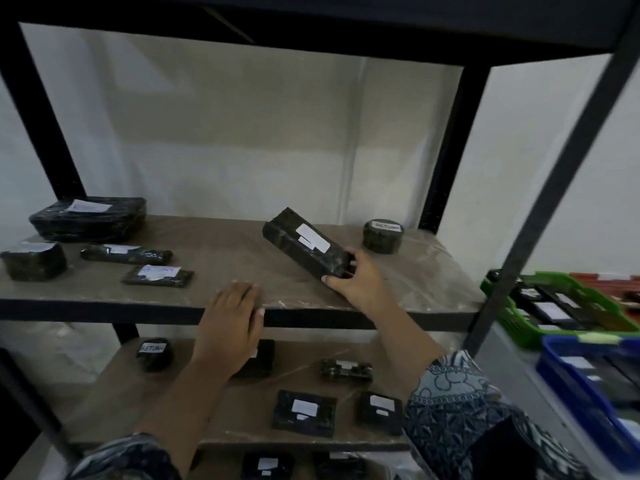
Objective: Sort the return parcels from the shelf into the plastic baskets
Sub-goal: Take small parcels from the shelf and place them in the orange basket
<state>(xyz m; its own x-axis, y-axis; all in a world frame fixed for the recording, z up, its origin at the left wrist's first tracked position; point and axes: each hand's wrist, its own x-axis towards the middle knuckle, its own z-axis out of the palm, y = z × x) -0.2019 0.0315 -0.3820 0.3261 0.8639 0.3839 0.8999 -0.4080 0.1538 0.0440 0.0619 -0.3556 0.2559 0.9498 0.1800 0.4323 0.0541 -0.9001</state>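
My right hand (pixel 353 278) grips the near end of a long black-wrapped parcel (pixel 301 244) with white labels, tilted up off the middle shelf (pixel 221 251). My left hand (pixel 232 317) rests flat on the front edge of that shelf, fingers straight. A round black parcel (pixel 382 236) labelled in white stands behind my right hand. At the right stand a green plastic basket (pixel 512 317) and a blue plastic basket (pixel 568 375), both holding black parcels.
Several black parcels (pixel 88 219) lie at the shelf's left end. More parcels (pixel 304 414) sit on the lower shelf below my arms. A black shelf post (pixel 540 209) slants between the shelf and the baskets. A red basket edge (pixel 609 277) shows behind the green one.
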